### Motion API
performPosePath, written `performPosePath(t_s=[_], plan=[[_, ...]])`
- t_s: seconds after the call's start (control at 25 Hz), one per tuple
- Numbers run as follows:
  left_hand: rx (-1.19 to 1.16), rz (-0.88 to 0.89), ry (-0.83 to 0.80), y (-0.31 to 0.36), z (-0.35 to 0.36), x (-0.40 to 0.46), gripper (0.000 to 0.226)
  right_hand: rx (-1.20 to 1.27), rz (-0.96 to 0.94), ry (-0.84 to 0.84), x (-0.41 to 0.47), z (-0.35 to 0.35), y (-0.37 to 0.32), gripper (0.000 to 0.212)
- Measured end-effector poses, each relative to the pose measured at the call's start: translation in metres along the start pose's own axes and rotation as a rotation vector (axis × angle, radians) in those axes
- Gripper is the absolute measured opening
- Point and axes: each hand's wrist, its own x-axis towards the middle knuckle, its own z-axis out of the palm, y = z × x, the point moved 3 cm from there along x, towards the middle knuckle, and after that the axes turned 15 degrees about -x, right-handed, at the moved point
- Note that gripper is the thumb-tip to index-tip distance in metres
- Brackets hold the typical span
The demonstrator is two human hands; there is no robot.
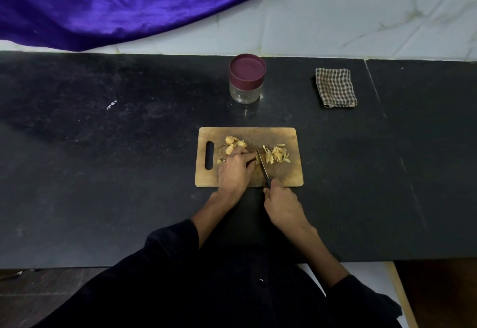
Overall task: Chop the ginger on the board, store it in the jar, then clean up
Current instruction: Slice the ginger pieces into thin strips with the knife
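Black counter (103, 172), white tiled wall behind, purple cloth (116, 5) far left. Wooden board (284, 172) in centre. Left hand (236, 170), fingers curled, presses ginger pieces (233, 144) on board. Right hand (281, 206) grips knife (263, 166) handle, blade down. Cut strips (277, 156) right of blade. Jar (247, 78) with lid on behind board. Checked cloth (335, 87) far right.
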Motion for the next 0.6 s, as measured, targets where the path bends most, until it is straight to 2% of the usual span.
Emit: performPosePath(t_s=[0.28,0.6], plan=[[-0.013,-0.006,0.013,-0.0039,0.0029,0.0020,0.028,-0.014,0.038,0.048,-0.0031,0.0044,-0.0043,0.020],[0.019,0.003,0.023,-0.0013,0.0034,-0.0005,0.030,0.143,0.087,0.026,0.0001,0.0083,-0.0048,0.025]])
